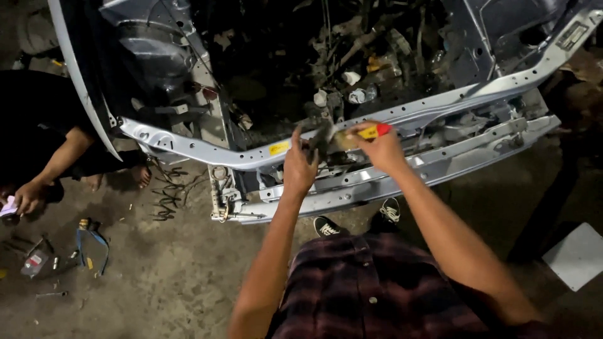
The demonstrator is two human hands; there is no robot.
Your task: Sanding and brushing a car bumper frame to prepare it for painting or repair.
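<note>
Over the pale grey front crossmember (440, 103) of the stripped car, the left hand (299, 166) pinches a dark latch part (323, 139) steady while the right hand (380, 149) closes its grip round a yellow-and-red-handled tool (370, 132).

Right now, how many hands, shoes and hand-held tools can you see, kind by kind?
Hands: 3 (left hand, right hand, co-worker's hand)
Black shoes: 2 (left shoe, right shoe)
Yellow-and-red-handled tool: 1
Total: 6

A screwdriver (370, 132) with a yellow-and-red handle lies nearly level, handle toward three o'clock, tip toward nine on the dark latch (323, 139) at the crossbar's middle.
</note>
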